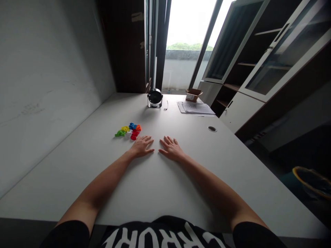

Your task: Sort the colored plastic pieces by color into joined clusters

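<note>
My left hand [142,146] lies palm down on the white table [155,186], fingers spread, holding nothing. Just beyond and to the left of it is a cluster of small crumpled pieces, perhaps balloons or cloth: green [120,133], yellow [124,128], blue [132,126], orange [138,127], white [128,134] and red [134,134]. The red one is nearest my left fingers; whether they touch is unclear. My right hand [171,148] rests flat on the table too, its fingers apart and empty. A short gap separates the two hands.
A round black device on a metal stand [154,98] is at the far edge, beside a thin cord [166,106]. Papers [198,107] and an open cardboard box [193,94] are at the back right. A cable hole [212,129] pierces the table. The wall [51,86] borders the left side.
</note>
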Demonstrator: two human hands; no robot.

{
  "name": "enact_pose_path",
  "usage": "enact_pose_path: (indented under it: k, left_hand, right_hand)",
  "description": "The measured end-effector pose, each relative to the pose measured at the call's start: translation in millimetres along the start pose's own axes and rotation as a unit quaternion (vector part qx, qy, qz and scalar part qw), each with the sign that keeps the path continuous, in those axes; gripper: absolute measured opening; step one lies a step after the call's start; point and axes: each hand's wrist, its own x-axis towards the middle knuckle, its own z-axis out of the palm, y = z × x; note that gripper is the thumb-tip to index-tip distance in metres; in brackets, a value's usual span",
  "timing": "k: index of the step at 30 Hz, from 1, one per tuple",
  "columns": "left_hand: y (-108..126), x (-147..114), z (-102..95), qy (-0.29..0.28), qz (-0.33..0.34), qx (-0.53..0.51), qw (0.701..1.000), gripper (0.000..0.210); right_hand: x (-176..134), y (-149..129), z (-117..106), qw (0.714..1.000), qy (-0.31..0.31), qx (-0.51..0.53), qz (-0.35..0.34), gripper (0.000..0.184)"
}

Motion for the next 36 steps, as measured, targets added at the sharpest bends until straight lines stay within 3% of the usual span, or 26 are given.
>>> enact_pose_path:
  k: [3,5,7,11,14,19,25,30,36]
  left_hand:
    - [-21.1,3.2,-20.0,0.097,-0.017,-0.017,0.995,0.039]
    - [-50.3,2.9,-35.7,0.183,-0.068,-0.011,0.981,0.035]
    - [-87.9,-0.4,-48.2,0.238,-0.136,-0.008,0.961,0.037]
    - [-157.2,-8.4,-55.8,0.2,-0.241,-0.101,0.944,0.054]
    - [-178.5,-2.8,-54.1,0.143,-0.285,-0.255,0.913,0.066]
    - [-165.5,30.5,-54.2,0.093,-0.222,-0.395,0.887,0.072]
    - [-137.1,60.3,-45.6,0.038,-0.173,-0.434,0.883,0.068]
    - [-103.7,69.3,-34.4,0.005,-0.115,-0.385,0.916,0.065]
    - [-73.7,65.5,-24.8,0.016,-0.101,-0.225,0.969,0.057]
  right_hand:
    - [-0.4,2.9,0.5,0.997,0.058,0.039,-0.025,0.057]
    - [0.8,5.2,0.7,0.99,0.103,0.093,-0.032,0.037]
    - [3.2,7.2,1.1,0.976,0.146,0.16,-0.005,0.03]
    - [9.5,8.8,1.0,0.941,0.197,0.269,0.058,0.032]
    - [13.8,8.7,0.4,0.933,0.185,0.3,0.069,0.031]
    - [17.2,9.4,2.0,0.945,0.158,0.282,0.045,0.026]
    - [17.4,9.5,2.3,0.951,0.15,0.271,0.015,0.019]
    - [17.1,8.5,-0.5,0.951,0.145,0.273,0.022,0.019]
    - [14.9,8.6,-4.6,0.961,0.136,0.237,0.033,0.019]
